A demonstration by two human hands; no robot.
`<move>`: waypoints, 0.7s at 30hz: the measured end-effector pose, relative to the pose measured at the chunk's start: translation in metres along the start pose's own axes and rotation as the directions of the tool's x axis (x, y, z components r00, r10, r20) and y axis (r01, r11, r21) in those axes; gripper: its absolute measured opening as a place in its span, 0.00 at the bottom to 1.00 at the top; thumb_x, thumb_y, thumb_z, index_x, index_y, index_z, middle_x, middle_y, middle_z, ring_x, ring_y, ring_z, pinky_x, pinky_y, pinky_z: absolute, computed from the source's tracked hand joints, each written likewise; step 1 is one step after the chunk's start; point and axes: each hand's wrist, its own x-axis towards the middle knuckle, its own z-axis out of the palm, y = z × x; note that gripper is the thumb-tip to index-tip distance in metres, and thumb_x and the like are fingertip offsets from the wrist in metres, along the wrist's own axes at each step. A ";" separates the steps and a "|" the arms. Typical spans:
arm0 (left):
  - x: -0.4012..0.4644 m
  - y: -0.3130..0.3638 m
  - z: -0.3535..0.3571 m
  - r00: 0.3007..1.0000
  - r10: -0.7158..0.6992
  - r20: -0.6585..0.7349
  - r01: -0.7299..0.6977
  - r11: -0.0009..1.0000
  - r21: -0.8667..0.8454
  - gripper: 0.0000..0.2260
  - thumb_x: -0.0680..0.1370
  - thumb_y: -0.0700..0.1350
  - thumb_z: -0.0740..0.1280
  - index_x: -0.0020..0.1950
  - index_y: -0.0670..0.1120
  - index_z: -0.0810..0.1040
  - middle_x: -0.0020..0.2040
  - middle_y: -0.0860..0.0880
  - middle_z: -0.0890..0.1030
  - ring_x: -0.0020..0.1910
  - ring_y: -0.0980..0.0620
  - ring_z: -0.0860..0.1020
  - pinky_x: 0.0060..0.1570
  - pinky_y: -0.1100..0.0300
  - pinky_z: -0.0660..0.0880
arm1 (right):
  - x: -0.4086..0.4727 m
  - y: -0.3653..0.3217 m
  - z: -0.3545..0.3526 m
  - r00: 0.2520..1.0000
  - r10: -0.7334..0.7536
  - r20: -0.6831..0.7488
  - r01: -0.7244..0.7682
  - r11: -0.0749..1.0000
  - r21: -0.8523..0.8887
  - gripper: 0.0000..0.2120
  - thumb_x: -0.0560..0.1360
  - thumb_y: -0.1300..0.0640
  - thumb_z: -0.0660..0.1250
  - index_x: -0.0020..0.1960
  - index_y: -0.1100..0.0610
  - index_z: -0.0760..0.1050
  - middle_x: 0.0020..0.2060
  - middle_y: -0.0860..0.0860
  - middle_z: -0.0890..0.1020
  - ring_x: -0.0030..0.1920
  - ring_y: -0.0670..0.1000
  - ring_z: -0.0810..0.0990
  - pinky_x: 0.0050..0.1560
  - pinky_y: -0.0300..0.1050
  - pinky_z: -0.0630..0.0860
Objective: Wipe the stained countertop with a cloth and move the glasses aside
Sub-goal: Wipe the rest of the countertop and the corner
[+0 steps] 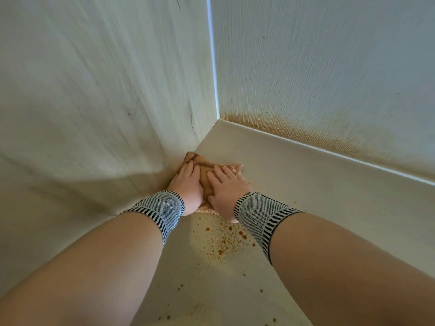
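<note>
With both hands, left (pixel 188 182) and right (pixel 226 187), pressed flat on the cloth (pixel 204 170) in the table (pixel 306 184) corner, even pressure should be drawn back over the orange spots (pixel 226 241).

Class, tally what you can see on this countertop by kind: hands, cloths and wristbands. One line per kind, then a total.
Hands: 2, left hand and right hand, both flat on the cloth
Cloths: 1, brown cloth
Wristbands: 2, left wristband, right wristband
Total: 5
</note>
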 end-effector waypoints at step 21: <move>0.105 0.037 -0.029 0.996 0.077 -0.050 -0.075 0.996 0.039 0.29 0.83 0.44 0.54 0.80 0.40 0.43 0.81 0.44 0.42 0.79 0.49 0.42 0.78 0.54 0.45 | 0.066 0.069 -0.036 0.994 0.099 -0.042 -0.097 0.994 0.049 0.33 0.83 0.43 0.52 0.81 0.53 0.43 0.80 0.52 0.43 0.80 0.55 0.43 0.77 0.56 0.43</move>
